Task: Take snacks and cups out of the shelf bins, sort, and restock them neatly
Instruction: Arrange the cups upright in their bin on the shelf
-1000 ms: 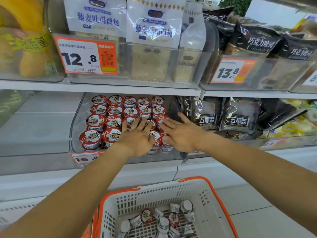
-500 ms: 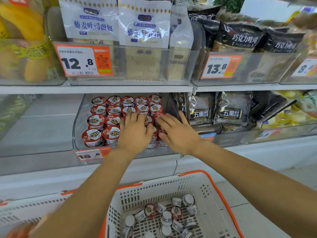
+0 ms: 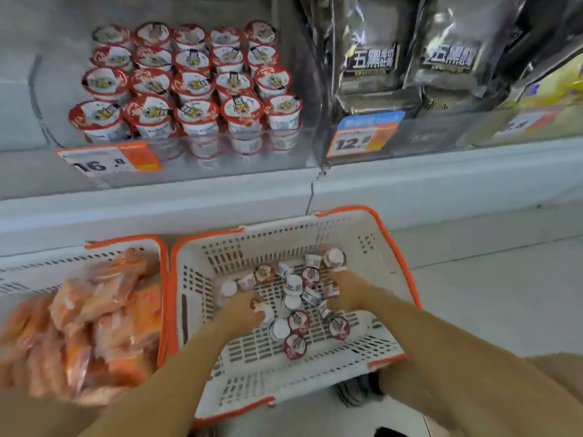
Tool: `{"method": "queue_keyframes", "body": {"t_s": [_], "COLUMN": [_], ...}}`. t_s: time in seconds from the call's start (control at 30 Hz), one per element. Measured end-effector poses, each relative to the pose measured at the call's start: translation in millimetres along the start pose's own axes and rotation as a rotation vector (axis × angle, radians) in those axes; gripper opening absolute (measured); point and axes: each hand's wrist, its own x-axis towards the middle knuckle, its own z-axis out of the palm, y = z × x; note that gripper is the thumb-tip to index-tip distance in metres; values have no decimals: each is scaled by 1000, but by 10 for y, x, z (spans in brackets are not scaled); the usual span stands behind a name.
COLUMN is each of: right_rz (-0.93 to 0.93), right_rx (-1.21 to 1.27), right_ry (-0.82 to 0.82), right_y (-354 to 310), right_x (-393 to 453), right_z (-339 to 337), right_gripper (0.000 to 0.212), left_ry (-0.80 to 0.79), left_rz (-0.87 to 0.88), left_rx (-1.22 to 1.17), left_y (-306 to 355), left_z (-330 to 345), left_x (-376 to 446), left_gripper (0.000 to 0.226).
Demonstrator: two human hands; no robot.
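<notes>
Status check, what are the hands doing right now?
Both hands down in the basket: left hand and right hand among loose cups. Grip unclear. Shelf cups in rows. Nothing blocking.

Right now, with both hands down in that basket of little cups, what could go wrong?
The loose cups lie jumbled, some tipped over, so the left hand or right hand might fumble one. The shelf bin already looks packed to its front wall; squeezing in more could topple the stacked cups.

Both forearms are bare from the near edge of the view down to the wrists, with no sleeve, and the left hand (image 3: 241,313) and right hand (image 3: 348,290) wear no glove, ring or watch.
</notes>
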Motion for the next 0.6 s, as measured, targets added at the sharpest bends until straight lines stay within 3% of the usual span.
{"method": "queue_keyframes", "body": {"t_s": [0.13,0.27,0.4,0.6], "right_rz": [208,168,118,8], "right_rx": [46,216,319,276], "right_ry": [-83,-111,-69,-198], "right_y": [443,511,418,341], "right_x": [169,299,502,675], "right_z": [713,1116,1333,1440], "right_gripper": [94,114,105,88], "left_ry": [-159,-157,33,43], "left_rz": [-53,-132,-130,-38], "left_rx": [-15,-140,-150,-51], "left_y": [-235,-280,-139,-55], "left_z": [419,897,1197,1293], "left_x": [76,179,288,511], "left_gripper": [67,86,85,75]}}
